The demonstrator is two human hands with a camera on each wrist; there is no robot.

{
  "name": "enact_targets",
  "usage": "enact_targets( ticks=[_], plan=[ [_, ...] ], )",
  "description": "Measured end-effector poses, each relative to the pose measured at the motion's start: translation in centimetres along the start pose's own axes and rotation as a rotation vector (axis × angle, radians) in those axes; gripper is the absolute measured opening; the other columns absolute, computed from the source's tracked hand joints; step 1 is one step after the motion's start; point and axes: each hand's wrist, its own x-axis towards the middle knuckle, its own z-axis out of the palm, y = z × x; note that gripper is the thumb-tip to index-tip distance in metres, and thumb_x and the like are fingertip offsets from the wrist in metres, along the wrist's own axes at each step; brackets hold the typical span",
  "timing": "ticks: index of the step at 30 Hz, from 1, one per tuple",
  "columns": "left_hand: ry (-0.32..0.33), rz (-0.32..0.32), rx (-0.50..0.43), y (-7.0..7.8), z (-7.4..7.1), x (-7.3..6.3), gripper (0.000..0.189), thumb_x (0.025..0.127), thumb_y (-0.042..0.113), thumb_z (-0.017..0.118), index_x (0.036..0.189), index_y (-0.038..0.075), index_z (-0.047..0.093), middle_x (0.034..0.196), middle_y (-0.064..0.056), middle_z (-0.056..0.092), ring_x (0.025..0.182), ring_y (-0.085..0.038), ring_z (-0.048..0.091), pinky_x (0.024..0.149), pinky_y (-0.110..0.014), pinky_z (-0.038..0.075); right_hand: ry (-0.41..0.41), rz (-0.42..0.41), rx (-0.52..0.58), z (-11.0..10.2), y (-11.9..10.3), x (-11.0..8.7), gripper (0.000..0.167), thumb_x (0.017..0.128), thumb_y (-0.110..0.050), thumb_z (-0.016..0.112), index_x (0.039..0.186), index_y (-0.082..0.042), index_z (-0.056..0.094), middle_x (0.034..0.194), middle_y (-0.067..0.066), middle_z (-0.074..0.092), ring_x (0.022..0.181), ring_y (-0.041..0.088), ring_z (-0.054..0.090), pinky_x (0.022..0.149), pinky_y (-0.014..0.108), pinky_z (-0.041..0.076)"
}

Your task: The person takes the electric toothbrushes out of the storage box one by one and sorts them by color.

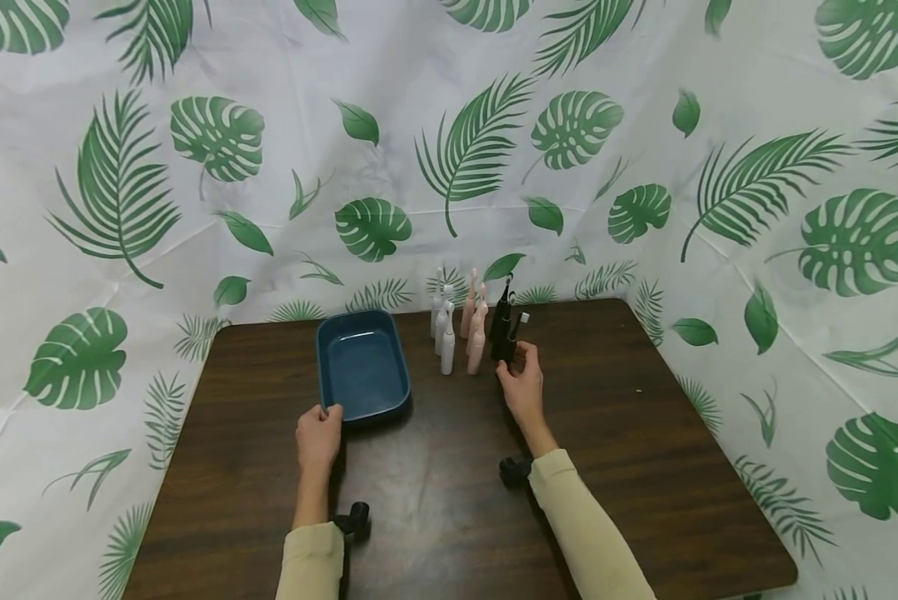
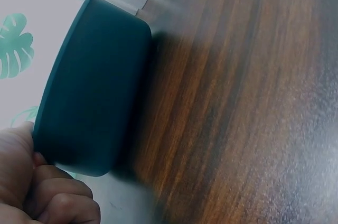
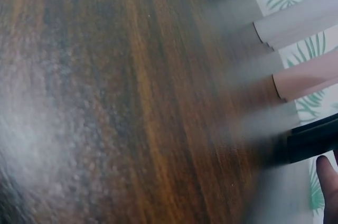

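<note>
At the near left corner of a blue rectangular dish [image 1: 365, 375], my left hand [image 1: 318, 437] pinches the rim between thumb and curled fingers. The left wrist view shows the outside wall of the dish [image 2: 97, 81] and those fingers. My right hand [image 1: 522, 390] holds the nearest black electric toothbrush [image 1: 515, 333], thumb on one side and fingers on the other. Its black handle [image 3: 312, 140] appears at the edge of the right wrist view, where most of the hand is out of frame. More black toothbrushes [image 1: 501, 310] stand upright just behind it.
White electric toothbrushes [image 1: 446, 354] and pink ones [image 1: 476, 350] stand upright in rows between the dish and the black ones. All are on a dark wooden table [image 1: 434, 500]. A leaf-patterned cloth [image 1: 299, 167] hangs behind and beside the table.
</note>
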Motion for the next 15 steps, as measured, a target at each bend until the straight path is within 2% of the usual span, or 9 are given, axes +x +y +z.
enact_targets(
  ticks=[5, 7, 9, 12, 13, 15],
  plan=[
    [-0.006, 0.007, -0.033, 1.1, -0.1, -1.4, 0.04, 0.093, 0.035, 0.055, 0.062, 0.017, 0.038, 0.059, 0.001, 0.035, 0.058, -0.02, 0.037, 0.055, -0.036, 0.032, -0.013, 0.017, -0.011, -0.5, 0.5, 0.1, 0.05, 0.098, 0.0, 0.07, 0.143, -0.006, 0.049, 0.137, 0.021, 0.058, 0.13, 0.037, 0.059, 0.111, 0.058, 0.05],
    [-0.021, -0.027, -0.047, 1.1, -0.4, -1.9, 0.051, 0.101, 0.046, 0.054, 0.063, 0.016, 0.039, 0.061, 0.0, 0.038, 0.061, -0.022, 0.04, 0.058, -0.038, 0.033, -0.029, 0.032, -0.027, -0.6, 0.7, -0.1, 0.053, 0.097, 0.0, 0.072, 0.145, -0.006, 0.048, 0.139, 0.022, 0.057, 0.132, 0.039, 0.058, 0.113, 0.06, 0.048],
    [-0.034, -0.075, -0.039, 0.7, -0.6, -2.0, 0.065, 0.105, 0.065, 0.044, 0.064, 0.015, 0.044, 0.066, -0.005, 0.047, 0.068, -0.027, 0.047, 0.065, -0.042, 0.038, -0.044, 0.041, -0.048, -0.7, 0.8, -0.2, 0.057, 0.097, -0.003, 0.074, 0.147, -0.007, 0.047, 0.141, 0.021, 0.057, 0.134, 0.04, 0.057, 0.113, 0.062, 0.047],
    [-0.047, -0.138, -0.023, -0.8, -1.0, -1.0, 0.087, 0.101, 0.084, 0.02, 0.068, 0.013, 0.057, 0.086, -0.018, 0.064, 0.086, -0.038, 0.058, 0.08, -0.051, 0.044, -0.051, 0.042, -0.061, -1.0, 0.8, -0.4, 0.059, 0.099, -0.009, 0.074, 0.15, -0.003, 0.045, 0.145, 0.022, 0.054, 0.137, 0.042, 0.055, 0.113, 0.063, 0.046],
    [-0.048, -0.154, -0.022, -1.0, -1.3, -0.8, 0.094, 0.1, 0.085, 0.013, 0.072, 0.011, 0.063, 0.097, -0.022, 0.068, 0.095, -0.042, 0.061, 0.087, -0.055, 0.044, -0.041, 0.04, -0.064, -1.1, 0.8, -0.5, 0.059, 0.1, -0.011, 0.074, 0.15, -0.003, 0.045, 0.146, 0.023, 0.054, 0.137, 0.043, 0.055, 0.112, 0.063, 0.046],
    [-0.015, -0.168, -0.032, -1.3, -1.9, -0.4, 0.1, 0.101, 0.084, 0.009, 0.079, 0.008, 0.07, 0.115, -0.028, 0.071, 0.108, -0.048, 0.063, 0.096, -0.06, 0.044, -0.008, 0.034, -0.078, -1.4, 0.7, -0.7, 0.054, 0.103, -0.015, 0.071, 0.149, -0.002, 0.046, 0.145, 0.025, 0.055, 0.134, 0.042, 0.056, 0.11, 0.06, 0.048]
  ],
)
